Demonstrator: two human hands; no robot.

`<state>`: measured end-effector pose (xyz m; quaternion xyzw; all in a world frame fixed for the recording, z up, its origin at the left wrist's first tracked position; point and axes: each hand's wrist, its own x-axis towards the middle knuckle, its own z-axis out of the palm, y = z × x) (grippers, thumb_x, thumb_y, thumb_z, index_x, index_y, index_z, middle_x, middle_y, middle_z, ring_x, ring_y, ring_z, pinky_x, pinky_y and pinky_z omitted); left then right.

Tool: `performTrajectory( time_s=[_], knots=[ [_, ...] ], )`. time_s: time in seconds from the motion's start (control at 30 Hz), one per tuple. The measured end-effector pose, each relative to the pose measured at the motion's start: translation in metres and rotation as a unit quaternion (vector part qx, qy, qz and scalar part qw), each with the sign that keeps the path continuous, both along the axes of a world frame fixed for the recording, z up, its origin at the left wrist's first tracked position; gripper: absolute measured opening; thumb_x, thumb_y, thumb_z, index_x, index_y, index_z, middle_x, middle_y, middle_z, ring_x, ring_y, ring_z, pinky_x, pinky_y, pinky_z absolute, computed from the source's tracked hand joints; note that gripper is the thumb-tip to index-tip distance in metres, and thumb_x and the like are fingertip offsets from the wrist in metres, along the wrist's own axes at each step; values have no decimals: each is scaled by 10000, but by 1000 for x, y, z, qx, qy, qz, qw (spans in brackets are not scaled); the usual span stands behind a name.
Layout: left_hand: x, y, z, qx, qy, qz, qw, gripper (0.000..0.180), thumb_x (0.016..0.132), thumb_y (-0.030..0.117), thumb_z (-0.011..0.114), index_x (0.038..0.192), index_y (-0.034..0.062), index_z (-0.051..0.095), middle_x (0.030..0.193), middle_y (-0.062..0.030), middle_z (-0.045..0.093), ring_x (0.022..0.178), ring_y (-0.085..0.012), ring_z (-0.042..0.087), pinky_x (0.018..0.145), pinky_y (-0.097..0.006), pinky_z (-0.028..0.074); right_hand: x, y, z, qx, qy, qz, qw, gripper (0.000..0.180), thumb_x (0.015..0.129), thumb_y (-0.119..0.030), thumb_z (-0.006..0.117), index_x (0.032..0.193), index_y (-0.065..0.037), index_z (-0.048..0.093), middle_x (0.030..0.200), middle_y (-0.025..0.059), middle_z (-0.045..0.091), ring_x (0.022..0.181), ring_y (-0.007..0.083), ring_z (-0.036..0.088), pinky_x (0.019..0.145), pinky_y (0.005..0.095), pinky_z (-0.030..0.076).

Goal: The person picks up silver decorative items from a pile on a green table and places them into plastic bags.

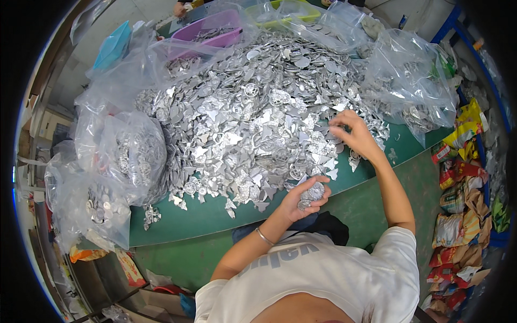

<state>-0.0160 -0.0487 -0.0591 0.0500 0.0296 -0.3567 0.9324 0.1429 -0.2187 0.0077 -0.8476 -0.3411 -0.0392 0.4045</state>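
Note:
A big heap of small flat silver metal pieces, in mixed shapes, spreads over the green table. My left hand is curled around several round silver metal pieces close to the table's near edge. Over the right side of the heap is my right hand, its fingers bent toward the loose pieces. Whatever its fingertips may pinch is too small to make out.
Clear plastic bags with metal pieces stand at the left and far right. Behind the heap are a purple bin and a yellow-green bin. Colourful packets line the right side by a blue frame. Another person's hand shows at the far edge.

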Motion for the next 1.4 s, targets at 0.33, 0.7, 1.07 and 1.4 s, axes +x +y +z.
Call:
performTrajectory(
  time_s=[0.33,0.7,1.07,1.4],
  knots=[
    [-1,0,1,-7,-23,3,1000,314,935,276,417,1162,72,493,875,-131,450,604,-132,382,408,-181,300,54,36,-17,-137,190,-124,964,325,828,-240,514,678,34,605,607,164,593,455,246,522,469,360,411],
    [0,-2,1,10,-31,-1,999,311,936,271,415,1162,72,495,871,-128,455,604,-129,380,411,-185,304,52,52,-10,178,585,-151,777,234,824,-121,591,649,-69,446,586,17,450,432,85,337,358,251,229],
    [1,0,0,3,-30,-2,1000,311,932,261,418,1168,69,482,863,-121,438,606,-131,378,412,-186,307,47,56,-12,194,480,-203,831,209,785,-79,637,650,-20,489,516,2,400,393,100,351,361,279,251],
    [1,-1,0,-2,3,4,1000,356,928,324,419,1183,81,473,886,-135,459,625,-149,399,408,-189,314,-11,7,9,181,97,-144,968,143,799,-88,629,876,32,624,621,-6,497,554,50,415,489,222,332]
  ],
)
